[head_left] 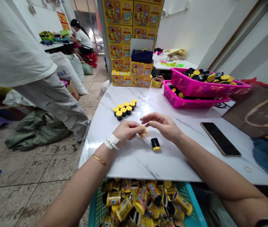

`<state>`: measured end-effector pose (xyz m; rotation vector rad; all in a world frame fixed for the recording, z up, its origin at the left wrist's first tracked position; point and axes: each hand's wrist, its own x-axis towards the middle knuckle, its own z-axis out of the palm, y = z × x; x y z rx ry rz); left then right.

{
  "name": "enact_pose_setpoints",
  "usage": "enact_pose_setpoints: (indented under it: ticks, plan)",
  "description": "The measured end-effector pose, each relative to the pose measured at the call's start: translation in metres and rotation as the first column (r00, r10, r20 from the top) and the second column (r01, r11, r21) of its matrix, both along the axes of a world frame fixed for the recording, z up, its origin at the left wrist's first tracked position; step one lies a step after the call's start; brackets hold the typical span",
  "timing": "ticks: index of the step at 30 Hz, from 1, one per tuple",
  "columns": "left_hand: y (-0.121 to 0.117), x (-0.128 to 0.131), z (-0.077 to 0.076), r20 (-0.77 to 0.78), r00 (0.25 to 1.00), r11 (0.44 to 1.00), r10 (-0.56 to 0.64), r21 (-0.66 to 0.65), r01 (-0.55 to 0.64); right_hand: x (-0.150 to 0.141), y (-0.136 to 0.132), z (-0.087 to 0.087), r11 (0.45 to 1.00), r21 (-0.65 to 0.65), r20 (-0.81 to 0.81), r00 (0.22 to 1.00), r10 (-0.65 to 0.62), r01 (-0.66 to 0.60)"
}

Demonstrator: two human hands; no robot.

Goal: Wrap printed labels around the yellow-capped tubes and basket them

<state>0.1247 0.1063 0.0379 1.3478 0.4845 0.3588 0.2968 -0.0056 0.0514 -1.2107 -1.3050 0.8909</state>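
Note:
Between the thumb and fingers of my left hand is a small yellow printed sleeve, pinched just above the table. My right hand hovers right beside it, fingers apart and holding nothing that I can see. A black container with a yellow cap lies on its side on the tabletop, below and between both hands. Further back on the left, a cluster of several black containers with yellow lids stands upright. Under the table edge, a teal basket holds many yellow-wrapped containers.
Two stacked pink baskets of black and yellow containers stand at the right. Nearby are a phone and a brown paper bag. Yellow boxes and a tape roll occupy the back. One person stands left; another sits farther off.

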Motion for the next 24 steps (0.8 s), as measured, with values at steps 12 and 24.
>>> enact_pose_setpoints:
  ticks: [12, 24]
  plan:
    - [-0.002, -0.003, 0.006, 0.108, 0.994, 0.98, 0.036, -0.198, -0.014, 0.002, 0.001, -0.008, 0.922, -0.297, -0.352, 0.926, 0.138, -0.25]
    - [-0.008, -0.001, 0.008, 0.139, 0.99, 0.997, -0.02, -0.077, 0.031, -0.004, -0.001, -0.007, 0.92, -0.323, -0.164, 0.97, 0.178, -0.223]
